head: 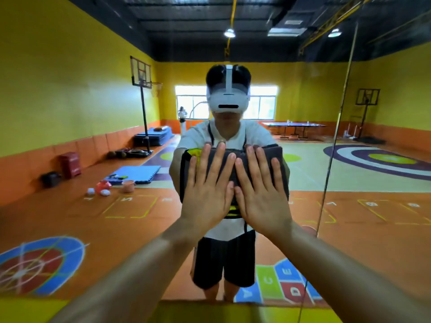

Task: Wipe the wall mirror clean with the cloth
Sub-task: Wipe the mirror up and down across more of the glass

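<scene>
The folded grey cloth (pixel 271 152) sits flat against the wall mirror (pixel 98 108) at chest height, pinned there by the left hand (pixel 206 192) and right hand (pixel 261 194); both lie open, fingers straight and slightly spread, palms pressing, thumbs nearly touching. It looks soft and light, likely to bunch or slide on slick glass; even palm pressure over its middle should suit better than pinching an edge.

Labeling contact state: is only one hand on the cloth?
No, both the left hand and the right hand press flat, fingers straight, on the dark cloth against the mirror.
</scene>
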Available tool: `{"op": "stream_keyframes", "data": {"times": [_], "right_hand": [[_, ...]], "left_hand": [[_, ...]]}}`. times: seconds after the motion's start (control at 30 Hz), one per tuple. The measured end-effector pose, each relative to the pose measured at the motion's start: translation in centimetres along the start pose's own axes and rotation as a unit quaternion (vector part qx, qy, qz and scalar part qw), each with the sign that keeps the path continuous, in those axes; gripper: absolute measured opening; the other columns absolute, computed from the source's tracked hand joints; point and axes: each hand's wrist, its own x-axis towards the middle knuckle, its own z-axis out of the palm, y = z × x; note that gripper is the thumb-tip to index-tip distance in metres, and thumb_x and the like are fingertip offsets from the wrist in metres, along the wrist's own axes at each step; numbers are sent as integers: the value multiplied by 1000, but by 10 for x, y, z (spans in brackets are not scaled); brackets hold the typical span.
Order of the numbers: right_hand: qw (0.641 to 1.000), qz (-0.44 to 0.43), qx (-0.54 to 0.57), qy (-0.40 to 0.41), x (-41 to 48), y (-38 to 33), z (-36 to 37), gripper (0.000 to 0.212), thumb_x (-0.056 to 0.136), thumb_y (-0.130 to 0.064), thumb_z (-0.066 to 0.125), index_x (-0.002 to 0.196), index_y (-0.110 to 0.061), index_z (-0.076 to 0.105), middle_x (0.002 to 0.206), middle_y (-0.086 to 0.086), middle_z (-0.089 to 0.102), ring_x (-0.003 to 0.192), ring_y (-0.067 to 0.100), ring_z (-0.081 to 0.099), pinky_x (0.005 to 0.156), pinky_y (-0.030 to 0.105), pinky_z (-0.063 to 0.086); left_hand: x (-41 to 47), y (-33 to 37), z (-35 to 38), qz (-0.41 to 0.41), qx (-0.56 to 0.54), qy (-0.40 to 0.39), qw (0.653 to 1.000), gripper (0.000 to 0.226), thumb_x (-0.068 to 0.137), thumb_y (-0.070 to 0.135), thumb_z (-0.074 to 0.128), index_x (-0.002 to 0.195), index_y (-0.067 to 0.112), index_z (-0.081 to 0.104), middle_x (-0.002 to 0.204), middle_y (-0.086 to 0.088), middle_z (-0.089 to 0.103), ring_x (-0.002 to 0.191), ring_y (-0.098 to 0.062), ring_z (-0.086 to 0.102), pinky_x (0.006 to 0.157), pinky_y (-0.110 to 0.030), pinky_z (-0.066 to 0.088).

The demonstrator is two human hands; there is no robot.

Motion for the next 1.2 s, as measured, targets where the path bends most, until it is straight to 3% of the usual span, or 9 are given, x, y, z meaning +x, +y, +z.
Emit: {"op": "stream_keyframes", "data": {"times": [0.1,0.23,0.4,0.53,0.7,0.9,1.2], "right_hand": [[999,-13,5,-34,-44,-11,10,61,109,-33,38,163,-8,23,170,21,14,158,37,13,127,57,13],[999,-21,11,-48,-101,-31,26,63,108,-35,43,162,-9,25,171,20,9,158,37,14,128,56,11],[997,-19,35,-72,-167,-55,44,63,107,-36,49,161,-13,28,173,15,4,159,33,10,129,53,5],[995,-20,51,-89,-216,-73,57,65,107,-38,48,162,-15,22,173,13,-2,160,32,3,129,52,2],[995,-32,42,-87,-284,-99,81,67,109,-41,40,165,-17,13,173,12,-1,160,29,3,129,49,0],[995,-11,36,-90,-384,-133,107,73,105,-43,48,165,-18,15,173,14,3,160,30,6,129,48,-1],[989,-47,5,-138,-507,-159,130,83,99,-47,58,165,-17,17,173,15,2,160,30,1,129,48,-3]], "left_hand": [[-43,9,11,15,-2,-13,1000,68,105,34,36,165,16,9,171,-12,8,158,-38,6,128,-54,7],[-101,22,27,22,-21,1,1000,60,106,33,44,162,15,28,169,-15,22,156,-39,18,126,-56,16],[-174,34,52,30,-39,-44,998,65,107,38,42,163,15,20,171,-11,12,158,-39,10,126,-57,12],[-227,46,70,25,-56,-39,997,64,108,41,37,164,16,20,172,-11,9,158,-39,12,125,-59,19],[-296,61,95,30,-48,-27,998,65,108,41,35,165,16,16,173,-10,6,158,-37,7,127,-55,7],[-392,88,120,44,-60,-68,995,66,108,43,31,166,17,11,173,-9,0,159,-35,-1,128,-54,0],[-512,117,158,79,-60,-101,990,77,105,48,43,165,15,11,173,-13,-2,158,-37,-7,127,-54,-6]]}}
